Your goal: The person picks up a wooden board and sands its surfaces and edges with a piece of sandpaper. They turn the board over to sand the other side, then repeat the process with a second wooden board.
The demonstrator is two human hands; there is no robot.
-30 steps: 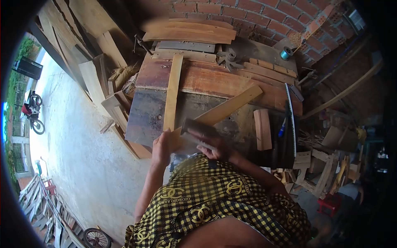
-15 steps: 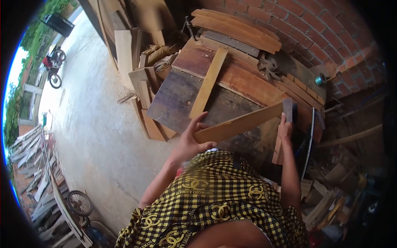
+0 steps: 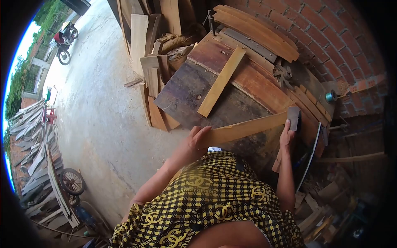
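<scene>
My left hand [image 3: 194, 139] is closed round the near left end of a long, flat wooden board [image 3: 248, 129]. The board slants up to the right above the dark worktop [image 3: 186, 97]. At its far right end, my right hand [image 3: 286, 135] is closed against a grey flat-faced block [image 3: 293, 118] with a dark side, thumb lying up its face. The block overlaps the board's end in this view. A second, lighter wooden strip [image 3: 222, 82] lies across the worktop beyond my hands.
Curved boards [image 3: 256, 31] are stacked at the worktop's back, by a brick wall [image 3: 326, 41]. A toothed blade [image 3: 310, 157] runs down on the right. A green spool [image 3: 331, 96] sits near the wall. Offcuts [image 3: 151, 74] lean at the left; a motorbike [image 3: 64, 41] stands outside.
My left hand has gone from spread fingers at the board's left end to closed round it. The view has shifted, and the board now lies at a flatter slant.
</scene>
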